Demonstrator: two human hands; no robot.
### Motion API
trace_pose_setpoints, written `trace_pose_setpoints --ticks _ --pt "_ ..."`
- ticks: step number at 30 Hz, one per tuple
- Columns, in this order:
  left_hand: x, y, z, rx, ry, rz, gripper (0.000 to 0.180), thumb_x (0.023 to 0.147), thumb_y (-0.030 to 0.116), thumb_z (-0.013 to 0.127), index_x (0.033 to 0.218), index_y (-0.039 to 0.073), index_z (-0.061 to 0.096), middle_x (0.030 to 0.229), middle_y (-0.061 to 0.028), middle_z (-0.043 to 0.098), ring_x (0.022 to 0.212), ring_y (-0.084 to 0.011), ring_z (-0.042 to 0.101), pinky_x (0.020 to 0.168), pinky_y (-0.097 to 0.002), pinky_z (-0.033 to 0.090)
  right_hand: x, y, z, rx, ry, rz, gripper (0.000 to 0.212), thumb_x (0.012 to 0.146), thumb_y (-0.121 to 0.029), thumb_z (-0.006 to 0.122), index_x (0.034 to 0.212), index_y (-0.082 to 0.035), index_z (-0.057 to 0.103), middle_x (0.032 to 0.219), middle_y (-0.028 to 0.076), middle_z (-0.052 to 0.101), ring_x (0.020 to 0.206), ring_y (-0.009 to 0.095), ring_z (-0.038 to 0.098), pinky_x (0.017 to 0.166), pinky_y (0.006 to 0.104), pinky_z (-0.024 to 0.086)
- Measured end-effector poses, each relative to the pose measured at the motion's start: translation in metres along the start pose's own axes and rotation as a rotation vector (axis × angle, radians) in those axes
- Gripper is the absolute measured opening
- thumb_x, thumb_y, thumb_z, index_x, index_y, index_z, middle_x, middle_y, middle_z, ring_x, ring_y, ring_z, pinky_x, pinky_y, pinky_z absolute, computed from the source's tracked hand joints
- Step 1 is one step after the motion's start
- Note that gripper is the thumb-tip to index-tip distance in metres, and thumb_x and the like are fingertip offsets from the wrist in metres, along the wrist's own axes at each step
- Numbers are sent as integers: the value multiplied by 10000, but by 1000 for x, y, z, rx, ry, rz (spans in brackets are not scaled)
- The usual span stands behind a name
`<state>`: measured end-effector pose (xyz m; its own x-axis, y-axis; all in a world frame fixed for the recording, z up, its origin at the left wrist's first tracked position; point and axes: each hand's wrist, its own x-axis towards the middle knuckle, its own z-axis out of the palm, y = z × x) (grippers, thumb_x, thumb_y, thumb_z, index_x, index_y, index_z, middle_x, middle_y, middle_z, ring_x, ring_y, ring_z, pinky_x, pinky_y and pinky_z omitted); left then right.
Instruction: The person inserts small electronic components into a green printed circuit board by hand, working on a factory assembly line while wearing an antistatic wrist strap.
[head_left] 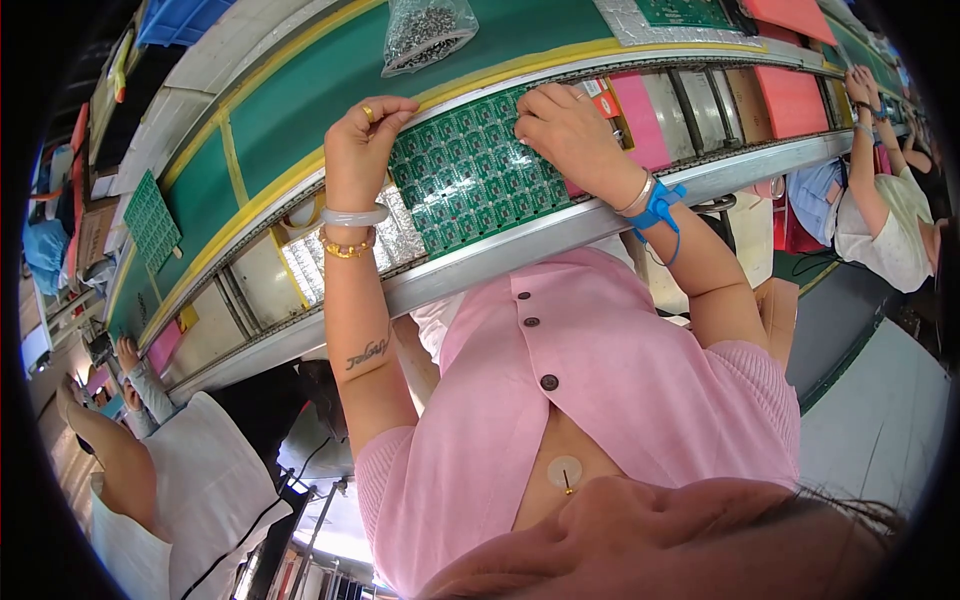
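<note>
green circuit board panel [470, 185] sits across the two metal conveyor rails [500, 240], right in front of the person, small repeated units in rows over its face. left hand [362, 142] is at the panel's upper left corner: thumb and index tips brought close together, other fingers curled. can't tell if anything small is pinched there. right hand [572, 135] is over the panel's upper right corner, fingers bent down, tips at the board; can't tell whether they grip it or just rest.

left wrist wears a pale bangle [354, 216] and a gold bracelet [348, 247]; right wrist has a blue wrist strap [657, 207].

beyond the far rail: green work surface [300, 140] edged in yellow tape. clear plastic bag [428, 35] of small metallic parts on it, ahead of the hands. second circuit board panel [152, 222] well off to the left. silver foil sheet [305, 255] between the rails, left of the main panel. pink foam sheet [790, 103] farther right along the line. co-workers visible at both sides, well apart from the panel.
</note>
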<state>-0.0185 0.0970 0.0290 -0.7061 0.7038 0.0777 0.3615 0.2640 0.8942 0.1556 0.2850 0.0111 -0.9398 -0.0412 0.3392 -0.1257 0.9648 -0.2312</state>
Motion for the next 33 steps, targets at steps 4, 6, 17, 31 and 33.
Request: trace_pose_setpoints --ticks 4,6,17,31,33 --pt "-14 4 1 -126 -35 -125 109 838 32 623 913 -29 675 854 -63 682 793 -94 632 707 -185 473 6 0 -4 8 -26 -45 96 698 -119 656 772 -115 594 896 9 524 919 197 504 797 343 402" --pt "-22 3 0 -205 -13 -221 114 813 34 659 912 -23 674 838 -52 684 773 -85 631 695 -188 483 10 0 -6 106 -105 -54 102 697 -119 669 782 -115 613 887 8 536 922 206 504 804 360 406" --pt "-32 -12 11 109 -26 104 114 729 49 713 831 23 668 825 -45 649 783 -172 570 723 -287 460 117 17 53 -40 177 140 96 737 -163 646 756 -68 641 766 92 562 802 264 535 711 380 438" --pt "-36 -4 22 458 -94 249 89 650 65 711 728 44 675 835 -75 553 848 -280 493 747 -373 418 116 14 56 117 242 224 50 777 -170 622 809 -132 617 825 22 625 828 237 577 695 369 479" --pt "-36 -4 22 463 -98 260 88 646 65 713 723 45 675 836 -74 552 848 -280 493 746 -373 418 114 19 59 133 287 206 53 783 -176 619 812 -131 618 817 24 624 831 240 577 693 371 482"
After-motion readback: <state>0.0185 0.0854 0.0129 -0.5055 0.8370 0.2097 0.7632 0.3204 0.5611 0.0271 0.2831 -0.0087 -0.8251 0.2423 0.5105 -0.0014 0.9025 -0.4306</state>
